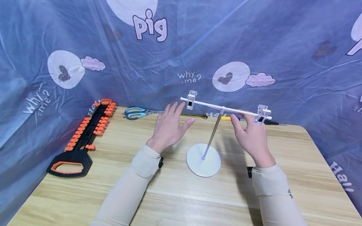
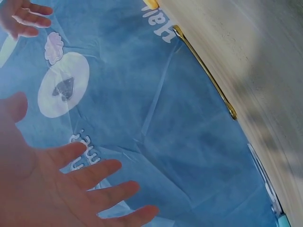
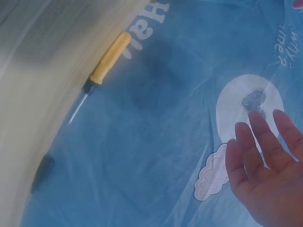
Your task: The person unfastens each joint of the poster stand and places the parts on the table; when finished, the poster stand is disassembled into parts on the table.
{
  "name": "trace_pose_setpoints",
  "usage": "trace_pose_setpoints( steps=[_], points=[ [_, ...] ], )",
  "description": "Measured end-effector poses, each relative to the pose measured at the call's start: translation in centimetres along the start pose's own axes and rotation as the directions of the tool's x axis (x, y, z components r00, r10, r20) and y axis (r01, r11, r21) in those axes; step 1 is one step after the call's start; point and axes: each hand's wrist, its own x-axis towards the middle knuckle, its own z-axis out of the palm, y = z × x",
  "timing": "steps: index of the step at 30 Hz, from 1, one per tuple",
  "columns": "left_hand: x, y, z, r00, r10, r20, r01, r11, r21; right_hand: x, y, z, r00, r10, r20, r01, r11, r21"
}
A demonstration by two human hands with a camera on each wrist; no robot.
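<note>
A small display stand rises from the tabletop, with a round white base (image 1: 195,164), a metal rod (image 1: 214,133) and a white crossbar (image 1: 207,105). One clear clip (image 1: 191,99) hangs at the bar's left end, another clear clip (image 1: 261,114) at its right. My left hand (image 1: 169,127) holds nothing; its fingers are spread just below and left of the bar's left end. On the other side my right hand (image 1: 253,141) is raised under the right end, its fingertips partly hidden by bar and clip. In the right wrist view its fingers (image 3: 267,149) are extended with nothing gripped.
A black and orange slotted rack (image 1: 89,131) leans along the left side. Blue-handled scissors (image 1: 137,113), a golden wrench (image 1: 195,115), a yellow-handled screwdriver (image 3: 111,57) and a dark-handled screwdriver (image 1: 271,122) line the back edge. A blue printed cloth (image 1: 175,56) hangs behind the table.
</note>
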Motion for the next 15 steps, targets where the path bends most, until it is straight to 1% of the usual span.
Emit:
trace_pose_setpoints(
  steps=[2,4,7,10,12,15],
  points=[
    [-0.1,0.4,0.0,0.999,0.029,-0.02,-0.03,0.999,-0.016,0.0,-0.2,-0.1,1.0,-0.007,0.014,0.007,1.0,0.008],
    [-0.4,0.9,-0.1,0.996,0.073,-0.048,-0.075,0.996,-0.045,0.0,-0.4,0.0,1.0,-0.02,0.02,0.02,1.0,0.016],
    [-0.8,1.8,-0.1,0.986,0.137,-0.095,-0.145,0.985,-0.095,0.0,-0.5,0.1,0.999,-0.048,0.024,0.047,0.998,0.033],
    [-1.1,2.5,-0.1,0.978,0.169,-0.125,-0.186,0.972,-0.146,0.1,-0.5,0.2,0.997,-0.081,0.014,0.08,0.996,0.05],
    [-1.2,2.8,-0.1,0.976,0.18,-0.124,-0.202,0.96,-0.195,0.1,-0.6,0.3,0.995,-0.095,0.008,0.095,0.994,0.054],
    [-1.3,3.0,0.0,0.978,0.194,-0.08,-0.209,0.932,-0.295,0.0,-0.6,0.5,0.992,-0.124,0.003,0.124,0.991,0.059]
  ],
)
